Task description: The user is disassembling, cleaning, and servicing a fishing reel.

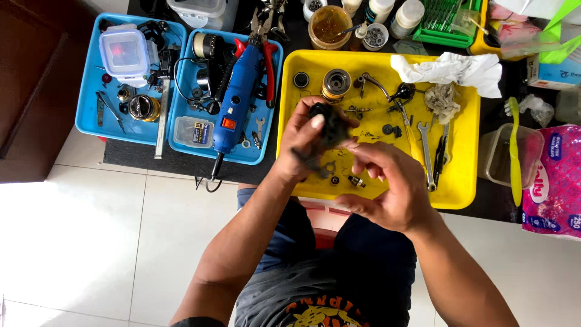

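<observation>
A dark table held everything, with a white tiled floor below it. On it sat a yellow tray, strewn with small metal parts, and to its left two blue trays, the nearer one carrying a blue rotary tool. A crumpled white cloth lay over the yellow tray's far right corner, and a wrench rested near its right side. A round spool stood toward the tray's far edge.

Over the yellow tray's near left part, the left hand was closed around a black machine part, thumb pressed on its top. The right hand was half curled just beside it, its fingertips touching the part's lower edge; whether they pinched anything small could not be told.
</observation>
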